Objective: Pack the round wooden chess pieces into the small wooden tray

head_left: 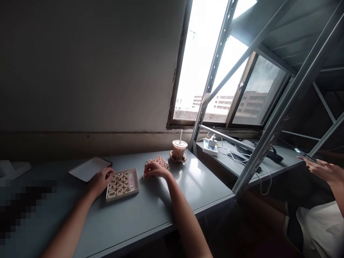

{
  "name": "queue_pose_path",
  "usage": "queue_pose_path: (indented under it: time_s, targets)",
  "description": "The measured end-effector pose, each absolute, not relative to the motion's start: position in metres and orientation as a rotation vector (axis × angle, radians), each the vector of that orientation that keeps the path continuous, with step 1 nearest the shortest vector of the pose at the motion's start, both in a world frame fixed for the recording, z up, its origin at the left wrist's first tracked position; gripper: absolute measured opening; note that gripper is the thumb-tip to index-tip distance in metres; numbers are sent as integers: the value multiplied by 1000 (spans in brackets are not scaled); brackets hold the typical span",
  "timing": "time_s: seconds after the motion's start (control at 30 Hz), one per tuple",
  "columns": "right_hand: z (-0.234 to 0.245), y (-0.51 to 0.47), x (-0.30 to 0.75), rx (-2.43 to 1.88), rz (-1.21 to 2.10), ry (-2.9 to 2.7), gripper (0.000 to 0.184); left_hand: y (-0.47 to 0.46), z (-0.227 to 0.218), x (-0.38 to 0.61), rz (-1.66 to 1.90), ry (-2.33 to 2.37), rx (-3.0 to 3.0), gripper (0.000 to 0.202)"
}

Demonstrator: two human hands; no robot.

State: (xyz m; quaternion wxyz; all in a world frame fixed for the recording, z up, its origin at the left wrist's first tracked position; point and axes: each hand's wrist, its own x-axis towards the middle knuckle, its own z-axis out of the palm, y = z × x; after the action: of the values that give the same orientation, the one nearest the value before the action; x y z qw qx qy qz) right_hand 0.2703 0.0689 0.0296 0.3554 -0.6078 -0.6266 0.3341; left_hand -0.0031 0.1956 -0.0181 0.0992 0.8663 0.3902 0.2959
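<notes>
A shallow white box (136,179) lies on the grey table, holding rows of round Chinese chess pieces (119,184) with dark characters; its right side shows bare bottom with pink marks. My left hand (100,182) is closed at the box's left rim, fingers curled over the upper left corner. To the right of the box, my right hand (156,169) bends down, fingertips pinched on a chess piece (145,175) at the tabletop, mostly covered by the fingers. Just behind that hand sits a cluster of pieces with red characters (161,162), partly hidden.
A box lid (90,169) lies behind my left hand. Near the back right corner stands a drink cup with a straw (179,148). A metal shelf frame (258,150) rises at right, with a power strip (210,147) and cables beyond. Another person's hand (326,172) holds a phone.
</notes>
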Motion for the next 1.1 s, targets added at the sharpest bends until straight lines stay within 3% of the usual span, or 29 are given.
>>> queue_pose_path:
  time_s: [0.17,0.43,0.67,1.1]
  targets:
    - [28,73,266,-1770,268,-1828,11,193,-17,-3,845,1174,2585,24]
    - [37,67,264,-2008,117,-1842,10,197,-19,-1,890,1118,2539,24]
    - [50,61,226,-1520,567,-2291,24,196,-20,-1,919,1128,2492,26]
    - [50,52,198,-1749,385,-2389,33,192,-16,-1,879,1107,2522,21]
